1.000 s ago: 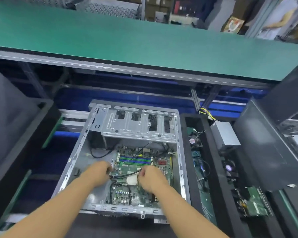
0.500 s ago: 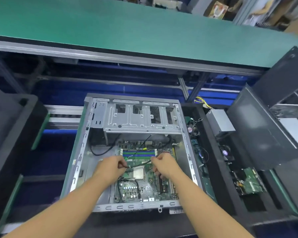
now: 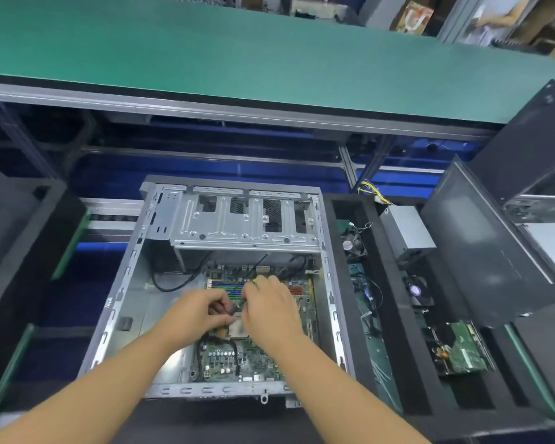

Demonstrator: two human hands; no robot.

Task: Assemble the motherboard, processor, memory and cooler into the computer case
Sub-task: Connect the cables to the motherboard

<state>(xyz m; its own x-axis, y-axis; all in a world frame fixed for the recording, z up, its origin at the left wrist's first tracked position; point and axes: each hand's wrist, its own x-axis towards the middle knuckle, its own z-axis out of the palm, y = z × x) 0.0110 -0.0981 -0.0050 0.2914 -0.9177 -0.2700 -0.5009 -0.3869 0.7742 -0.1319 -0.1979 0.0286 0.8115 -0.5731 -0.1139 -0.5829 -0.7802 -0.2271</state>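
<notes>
An open grey computer case [image 3: 135, 283] lies on its side in front of me. A green motherboard [image 3: 257, 360] sits in its floor, with a silver processor [image 3: 237, 328] partly hidden under my hands. Both hands are inside the case above the processor. My left hand [image 3: 196, 315] has its fingers curled and pinches a thin black cable [image 3: 242, 302]. My right hand [image 3: 269, 309] pinches the same cable close beside it, over the coloured memory slots [image 3: 225, 287].
A metal drive cage [image 3: 244, 225] spans the far end of the case. Right of the case, black foam trays hold a small fan [image 3: 351, 245], a power supply [image 3: 407, 232], another cooler [image 3: 415, 290] and a green circuit board [image 3: 462, 347]. A green conveyor belt [image 3: 269, 52] runs behind.
My two hands have drawn together over the processor; earlier they held the black cable stretched between them. The view has shifted down and closer to the case.
</notes>
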